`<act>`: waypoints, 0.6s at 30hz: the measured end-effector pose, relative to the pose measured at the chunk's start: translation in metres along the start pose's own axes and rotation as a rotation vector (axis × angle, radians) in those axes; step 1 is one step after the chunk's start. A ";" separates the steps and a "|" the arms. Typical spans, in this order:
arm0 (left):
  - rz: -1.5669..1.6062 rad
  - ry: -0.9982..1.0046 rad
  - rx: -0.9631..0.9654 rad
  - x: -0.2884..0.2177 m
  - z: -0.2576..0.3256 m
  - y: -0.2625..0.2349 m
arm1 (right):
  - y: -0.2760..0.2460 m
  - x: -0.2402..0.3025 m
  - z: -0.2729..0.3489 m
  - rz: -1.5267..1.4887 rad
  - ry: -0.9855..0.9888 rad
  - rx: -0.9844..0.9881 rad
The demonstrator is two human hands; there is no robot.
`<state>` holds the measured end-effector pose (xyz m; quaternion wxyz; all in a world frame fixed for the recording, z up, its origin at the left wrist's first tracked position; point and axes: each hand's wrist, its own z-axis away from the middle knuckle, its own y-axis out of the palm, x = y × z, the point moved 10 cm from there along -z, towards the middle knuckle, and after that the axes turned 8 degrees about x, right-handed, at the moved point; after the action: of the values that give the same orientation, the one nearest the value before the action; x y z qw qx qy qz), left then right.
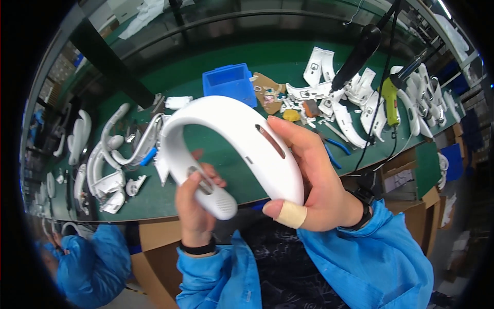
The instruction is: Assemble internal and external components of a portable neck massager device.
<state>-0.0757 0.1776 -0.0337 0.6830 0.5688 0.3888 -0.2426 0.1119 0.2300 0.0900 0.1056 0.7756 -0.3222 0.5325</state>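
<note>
A white U-shaped neck fan [216, 110] is held up above the bench edge, its curve pointing away from me. My left hand [194, 208] grips one arm of it, with the thumb on a slotted silver-grey inset and other fingers behind. That arm ends in a round tip dotted with small holes. My right hand [321, 183] is wrapped round the other arm, which has a long dark slot and a small port on its inner edge. A beige bandage [292, 213] covers part of my right thumb. Both hands are closed on the fan.
On the green bench [206, 144] stand a blue bin [228, 83], white shell pieces [350, 121], blue-handled pliers [337, 149] and a green heat gun or glue gun [391, 103]. More neck fan parts [105, 154] lie left. A co-worker's blue sleeve [98, 262] shows lower left. Cardboard boxes [159, 257] stand below.
</note>
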 end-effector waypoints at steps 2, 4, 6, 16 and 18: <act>0.129 -0.029 -0.018 0.023 -0.003 -0.006 | 0.004 0.011 -0.003 0.044 -0.015 0.000; 0.204 -0.031 -0.028 0.034 -0.004 -0.002 | 0.005 0.019 -0.005 0.171 -0.053 -0.066; 0.203 -0.033 -0.027 0.039 -0.004 -0.008 | 0.007 0.027 -0.007 0.227 -0.065 -0.043; 0.000 0.286 0.003 -0.017 0.013 0.014 | -0.010 0.023 -0.004 0.284 -0.140 -0.105; -0.016 0.293 -0.009 -0.022 0.018 0.012 | -0.012 0.018 -0.001 0.224 -0.135 -0.098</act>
<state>-0.0741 0.1608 -0.0080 0.6195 0.5920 0.4899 -0.1605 0.1225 0.2333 0.1084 0.0612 0.7627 -0.4387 0.4713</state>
